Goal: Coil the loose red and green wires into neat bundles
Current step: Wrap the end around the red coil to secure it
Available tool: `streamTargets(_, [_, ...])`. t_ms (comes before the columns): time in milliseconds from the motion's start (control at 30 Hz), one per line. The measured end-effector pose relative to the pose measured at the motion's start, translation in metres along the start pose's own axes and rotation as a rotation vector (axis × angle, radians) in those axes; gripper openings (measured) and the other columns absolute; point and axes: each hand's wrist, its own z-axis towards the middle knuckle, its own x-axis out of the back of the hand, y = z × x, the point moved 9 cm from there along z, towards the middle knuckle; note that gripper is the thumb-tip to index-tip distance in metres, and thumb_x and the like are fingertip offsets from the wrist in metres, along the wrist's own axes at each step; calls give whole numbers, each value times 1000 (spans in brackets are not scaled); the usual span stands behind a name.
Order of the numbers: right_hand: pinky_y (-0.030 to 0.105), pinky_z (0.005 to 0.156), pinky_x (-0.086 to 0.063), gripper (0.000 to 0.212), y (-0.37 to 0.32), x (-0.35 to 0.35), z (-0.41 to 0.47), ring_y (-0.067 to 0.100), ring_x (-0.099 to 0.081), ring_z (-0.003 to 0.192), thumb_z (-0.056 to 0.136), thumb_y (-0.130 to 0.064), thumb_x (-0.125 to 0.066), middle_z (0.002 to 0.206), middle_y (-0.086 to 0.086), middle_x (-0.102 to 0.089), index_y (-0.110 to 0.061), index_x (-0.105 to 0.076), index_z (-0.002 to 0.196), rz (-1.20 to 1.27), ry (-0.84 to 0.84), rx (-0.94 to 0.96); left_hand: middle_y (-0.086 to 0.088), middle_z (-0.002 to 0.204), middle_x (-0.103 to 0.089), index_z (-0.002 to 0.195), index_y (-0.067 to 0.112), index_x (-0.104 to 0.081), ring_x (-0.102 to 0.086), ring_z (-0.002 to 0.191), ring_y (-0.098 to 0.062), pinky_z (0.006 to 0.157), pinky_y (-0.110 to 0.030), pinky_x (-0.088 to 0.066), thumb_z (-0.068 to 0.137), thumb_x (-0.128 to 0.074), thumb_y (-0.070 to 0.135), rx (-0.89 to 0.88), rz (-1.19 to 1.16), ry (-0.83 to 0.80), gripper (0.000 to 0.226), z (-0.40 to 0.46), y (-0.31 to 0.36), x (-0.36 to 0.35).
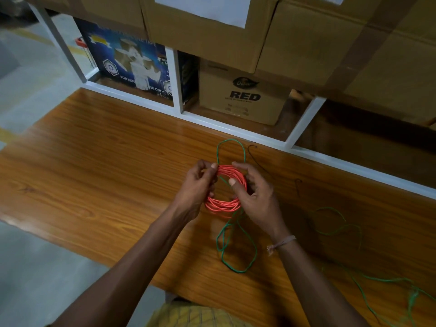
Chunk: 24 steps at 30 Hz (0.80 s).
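Note:
A red wire coil (223, 205) of several turns is held just above the wooden table (106, 161). My left hand (197, 187) grips its left side, thumb and fingers pinching the top. My right hand (253, 195) grips the right side, thumb through the ring. A loose green wire (236, 256) loops behind the coil at the top and trails toward the table's near edge. More green wire (339, 228) lies tangled at the right.
A thin dark wire (253, 156) lies beyond the coil. White shelving (177, 79) behind the table holds cardboard boxes (243, 100) and a blue printed box (132, 62). The table's left edge drops to a grey floor (35, 267).

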Motion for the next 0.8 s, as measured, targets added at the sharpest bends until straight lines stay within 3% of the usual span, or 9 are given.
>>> streamTargets(100, [41,81,-62,35,6,7,16,22,-76,94,104,-41,-64,101,5,-77,-41,-61,139,42,-67,-51,4,70,-48,97,16,-55,-41,55,-6,47,-19,-37,112,-53,21,-23,27,-15,16,4,6,8])
streamTargets(167, [27,80,-57,25,14,26,39,7,-74,93,104,-35,-65,99,1,-77,-28,-69,128,79,48,-80,5,68,-46,99,15,-53,-39,54,-6,47,-19,-36,112,-52,20,-28,37,-36,14,6,6,13])
streamTargets(233, [23,77,-54,12,35,49,70,-1,-69,83,100,-23,-72,92,-4,-76,-17,-75,110,-63,219,-103,7,67,-46,97,16,-53,-37,53,-6,47,-19,-34,112,-52,20,-31,39,-46,16,8,4,18])
streamTargets(300, [31,83,-57,9,72,60,102,10,-71,86,93,-20,-79,94,0,-76,-15,-77,100,-289,260,-198,8,66,-46,95,16,-54,-37,52,-5,47,-20,-34,112,-53,21,-25,42,-46,17,9,2,22])
streamTargets(367, [40,93,-57,12,114,60,127,25,-72,98,87,-29,-80,99,5,-77,-18,-77,92,-533,164,-293,8,66,-47,97,15,-55,-38,51,-4,47,-20,-35,111,-54,22,-22,40,-53,16,10,2,25])
streamTargets(433, [40,95,-55,20,145,55,136,29,-70,105,85,-38,-77,102,6,-75,-18,-77,88,-737,54,-337,6,68,-48,100,12,-56,-39,51,-5,47,-21,-35,111,-53,24,-25,33,-75,16,10,4,27])
streamTargets(600, [45,95,-55,10,162,54,135,32,-65,107,83,-20,-81,112,10,-68,-19,-72,87,-770,162,-335,6,71,-53,108,16,-58,-43,54,-7,51,-26,-37,108,-57,31,-6,59,-75,15,13,7,39])
streamTargets(800, [50,96,-57,7,178,51,138,32,-68,106,90,-25,-78,108,8,-71,-22,-72,89,-842,148,-357,4,73,-52,105,19,-59,-44,57,-8,53,-28,-37,108,-58,32,5,44,-99,13,18,9,44])
